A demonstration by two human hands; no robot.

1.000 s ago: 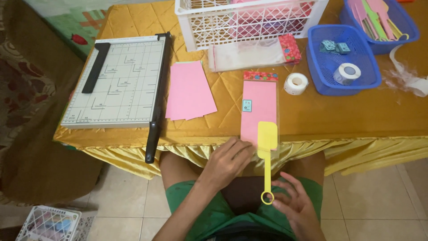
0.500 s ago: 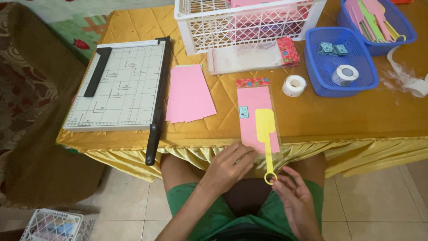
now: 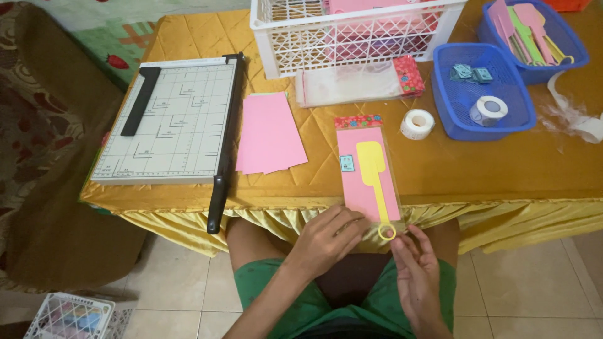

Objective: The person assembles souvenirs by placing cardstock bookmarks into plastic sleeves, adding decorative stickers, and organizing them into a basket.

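A clear plastic sleeve with a pink card inside point(image 3: 367, 172) and a red patterned top lies at the table's front edge. A yellow spatula-shaped piece point(image 3: 374, 172) sits mostly inside it, its ring end sticking out below. My left hand point(image 3: 326, 238) grips the sleeve's open lower end. My right hand point(image 3: 418, 270) pinches the yellow piece just under the ring.
A paper cutter point(image 3: 173, 125) sits at the left, a stack of pink sheets point(image 3: 270, 132) beside it. A white basket point(image 3: 352, 31), empty clear sleeves point(image 3: 358, 81), a tape roll point(image 3: 418, 123) and two blue bins point(image 3: 483, 91) stand farther back on the yellow-clothed table point(image 3: 477, 169).
The yellow piece has slid farther up into the clear sleeve over the pink card. Both hands have followed it upward toward the table edge.
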